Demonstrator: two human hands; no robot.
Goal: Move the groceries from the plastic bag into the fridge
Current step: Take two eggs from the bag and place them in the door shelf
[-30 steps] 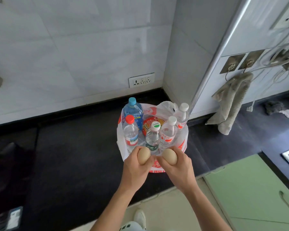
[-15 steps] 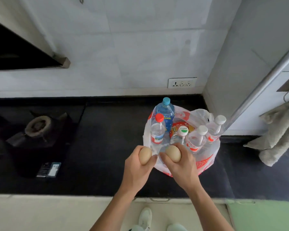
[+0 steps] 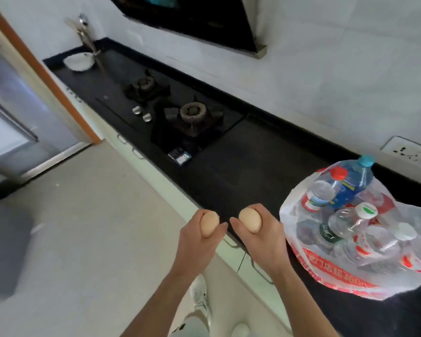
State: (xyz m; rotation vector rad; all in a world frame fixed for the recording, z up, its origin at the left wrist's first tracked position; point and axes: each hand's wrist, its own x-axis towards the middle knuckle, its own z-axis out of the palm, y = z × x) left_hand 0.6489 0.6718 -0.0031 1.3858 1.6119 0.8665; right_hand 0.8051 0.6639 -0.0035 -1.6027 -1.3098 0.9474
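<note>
My left hand [image 3: 195, 246] grips a tan egg [image 3: 209, 224], and my right hand [image 3: 265, 242] grips a second tan egg [image 3: 250, 219]. Both hands are side by side over the counter's front edge, left of the plastic bag [image 3: 365, 276]. That white and red bag stands on the black counter [image 3: 241, 161] at the right and holds several water bottles, among them a blue-capped one [image 3: 353, 183] and a red-capped one [image 3: 323, 190]. A grey fridge [image 3: 12, 113] shows at the far left beyond an orange door frame.
A gas hob with two burners [image 3: 180, 113] is set in the counter, with a small dark device [image 3: 179, 155] near its front. A white bowl [image 3: 79, 61] sits at the counter's far end. A range hood [image 3: 204, 20] hangs above. Pale floor [image 3: 83, 215] lies to the left.
The view has swung left from the bag toward the hob and the fridge. Both hands, each still holding an egg, have come away from the bag to its left.
</note>
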